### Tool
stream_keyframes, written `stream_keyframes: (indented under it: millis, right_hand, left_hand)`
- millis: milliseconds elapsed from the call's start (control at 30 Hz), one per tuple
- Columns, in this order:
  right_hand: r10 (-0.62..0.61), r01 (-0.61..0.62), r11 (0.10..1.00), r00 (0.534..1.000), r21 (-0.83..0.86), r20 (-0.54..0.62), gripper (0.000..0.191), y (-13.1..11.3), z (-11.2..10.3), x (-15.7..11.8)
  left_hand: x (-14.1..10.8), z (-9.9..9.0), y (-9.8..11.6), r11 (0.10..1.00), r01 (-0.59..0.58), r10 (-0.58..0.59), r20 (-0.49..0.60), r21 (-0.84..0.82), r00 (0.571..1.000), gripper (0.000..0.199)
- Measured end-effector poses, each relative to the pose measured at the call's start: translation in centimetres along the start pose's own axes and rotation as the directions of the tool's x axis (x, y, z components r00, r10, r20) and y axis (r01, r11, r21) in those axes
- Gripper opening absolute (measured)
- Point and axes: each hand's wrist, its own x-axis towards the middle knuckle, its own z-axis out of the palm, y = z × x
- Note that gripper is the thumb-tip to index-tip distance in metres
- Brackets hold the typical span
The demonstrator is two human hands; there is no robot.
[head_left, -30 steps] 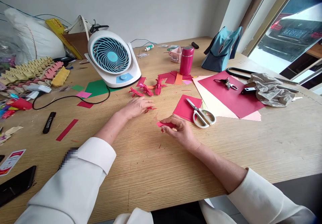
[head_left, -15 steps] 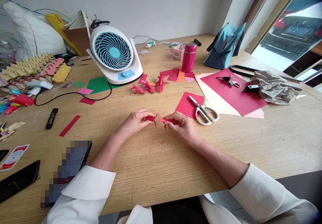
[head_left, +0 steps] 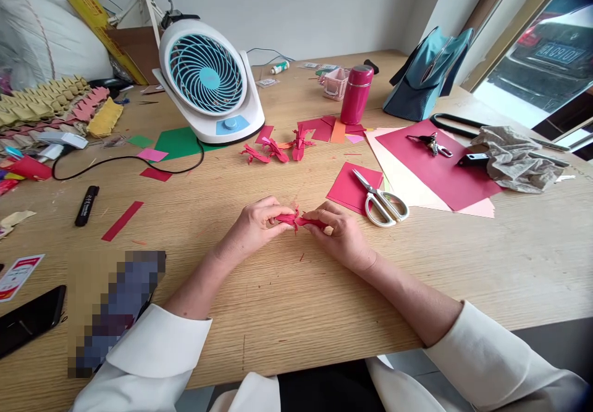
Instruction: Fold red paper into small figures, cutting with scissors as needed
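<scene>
My left hand (head_left: 265,222) is closed in a pinch on a small folded red paper piece (head_left: 288,218) with thin cut points sticking out. My right hand (head_left: 341,234) pinches another folded red paper piece (head_left: 309,222), mostly covered by the fingers. The two pieces meet between my fingertips, just above the table; whether they are joined I cannot tell. Beyond the hands stand several folded red paper figures (head_left: 278,151). To the right, white-handled scissors (head_left: 376,193) lie partly on red paper squares (head_left: 345,184).
A white and blue fan (head_left: 254,115) stands at the back left, its black cable (head_left: 115,157) running left. A pink flask (head_left: 356,97) and blue bag (head_left: 412,84) stand behind. Large red paper (head_left: 430,174) lies right; a marker (head_left: 87,206) and phone (head_left: 34,322) lie left.
My hands have come closer together, and the gap between the two red paper pieces has closed. The whole view has shifted slightly.
</scene>
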Motion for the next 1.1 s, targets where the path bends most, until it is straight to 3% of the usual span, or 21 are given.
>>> stream_keyframes:
  millis: [367, 1100]
  right_hand:
    - [-0.019, 0.018, 0.999, 1.000, -0.048, -0.015, 0.016, 0.18, -0.02, 0.02]
    - [-0.048, 0.047, 0.996, 0.999, -0.082, 0.001, 0.017, 0.14, 0.16, -0.10]
  left_hand:
    - [0.03, 0.02, 0.07, 1.000, 0.009, -0.009, -0.040, 0.006, 0.999, 0.016]
    - [-0.23, 0.61, 0.59, 1.000, -0.005, 0.005, 0.013, 0.022, 1.000, 0.020]
